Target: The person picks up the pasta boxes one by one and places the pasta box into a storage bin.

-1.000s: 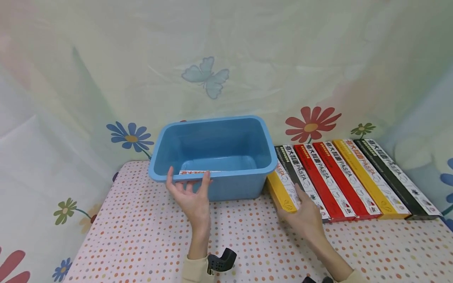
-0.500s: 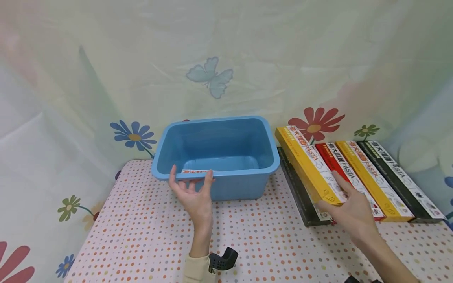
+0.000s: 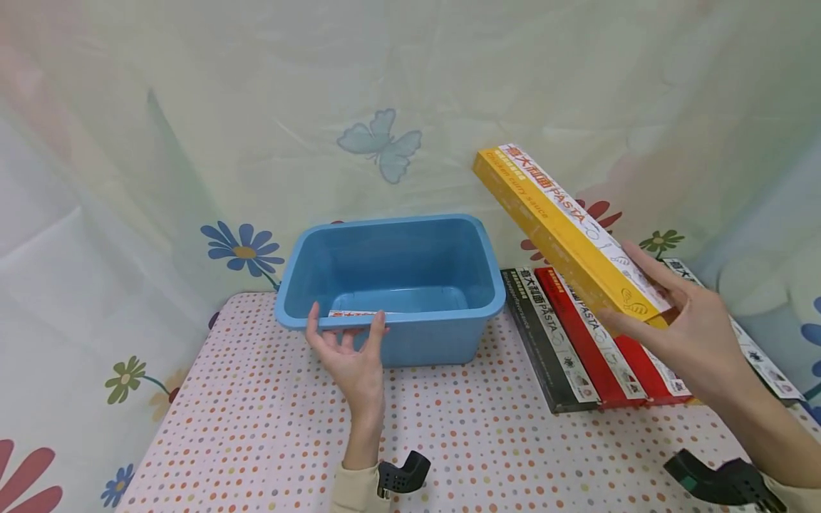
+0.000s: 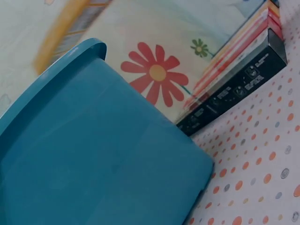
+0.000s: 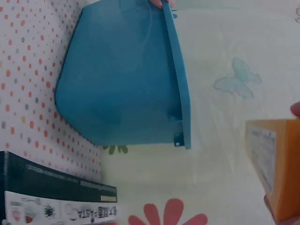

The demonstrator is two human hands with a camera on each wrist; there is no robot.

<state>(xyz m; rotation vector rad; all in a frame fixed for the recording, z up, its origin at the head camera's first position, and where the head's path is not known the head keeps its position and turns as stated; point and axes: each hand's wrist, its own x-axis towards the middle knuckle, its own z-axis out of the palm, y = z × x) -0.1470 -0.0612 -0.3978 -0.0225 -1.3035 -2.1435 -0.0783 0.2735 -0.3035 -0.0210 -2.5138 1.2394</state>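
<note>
Yellow pasta box (image 3: pixel 567 249) is airborne, far end high. Left to right: our left hand (image 3: pixel 349 367) has its grip clamped on the front rim of the blue bin (image 3: pixel 436 342); inside, a printed white strip (image 3: pixel 362 313), likely a pack, shows behind that wall. Black box (image 3: pixel 541 342) and red boxes (image 3: pixel 580 342) lie on the counter (image 3: pixel 474 442). Our right hand (image 3: pixel 695 328) pinches the yellow one's near end above them. We'd steady the bin, clear its rim, align lengthwise, lower gently.

Pale backdrop (image 3: pixel 244 57) w/ blue butterfly (image 3: pixel 380 144) & flwr prints (image 3: pixel 244 251); pinkish dotted tblcloth (image 3: pixel 256 413) below.
</note>
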